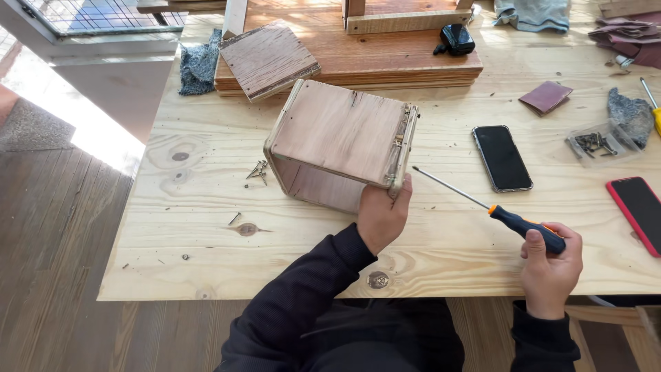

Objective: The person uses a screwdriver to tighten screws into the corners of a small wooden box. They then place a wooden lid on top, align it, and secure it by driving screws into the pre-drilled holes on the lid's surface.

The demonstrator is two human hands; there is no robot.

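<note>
From the head view, the left hand [381,215] has its grip pinching the near right corner of a wooden box [341,145], which lies on its side mid-counter [206,227]; the right hand [551,272] is wrapped around the handle of a screwdriver [506,218], its tip pointing toward the box; a black phone [502,158] lies right of the box; loose screws [258,169] sit to its left.
</note>
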